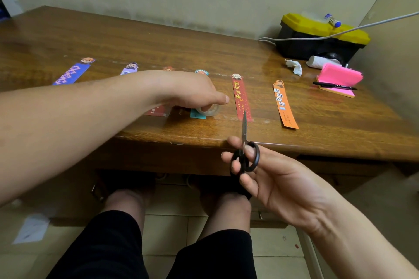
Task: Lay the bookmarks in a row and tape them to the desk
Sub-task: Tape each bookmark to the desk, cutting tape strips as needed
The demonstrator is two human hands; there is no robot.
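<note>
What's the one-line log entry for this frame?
left hand: holds tape roll on desk | right hand: grips scissors at desk edge | bookmarks: six in row

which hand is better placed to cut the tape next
Right, likely. The right hand grips the scissors, blades pointing toward the red bookmark. The left hand is occupied holding the tape roll on the desk.

We see a bench (158,36) of grained wood under glossy varnish (it mirrors the wall's light). The bookmarks (241,95) look like smooth printed card, the tape roll (209,110) clear shiny plastic. The scissors (244,133) have a bright metal blade and black plastic loops; the toolbox (317,38) is matt plastic, the tissue (294,67) crumpled paper.
</note>
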